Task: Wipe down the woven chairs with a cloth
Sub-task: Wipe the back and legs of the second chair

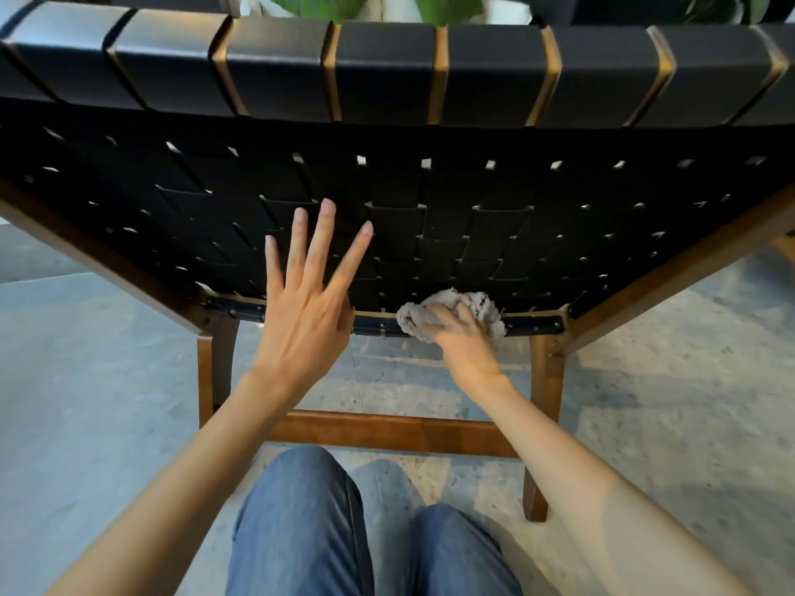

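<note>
A chair with black woven straps (451, 234) on a brown wooden frame (387, 432) fills the view from behind. My right hand (464, 342) grips a bunched grey cloth (447, 311) and holds it against the bottom edge of the woven back, right of centre. My left hand (305, 294) is spread with straight fingers in front of the weave, left of the cloth; whether the fingertips touch the straps I cannot tell.
The chair's top rail (387, 66) wrapped in black straps runs across the top. Wooden legs (542, 406) stand on a speckled grey floor (86, 380). My knees in blue jeans (301, 522) are close below the lower crossbar. Green leaves (443, 6) show behind the chair.
</note>
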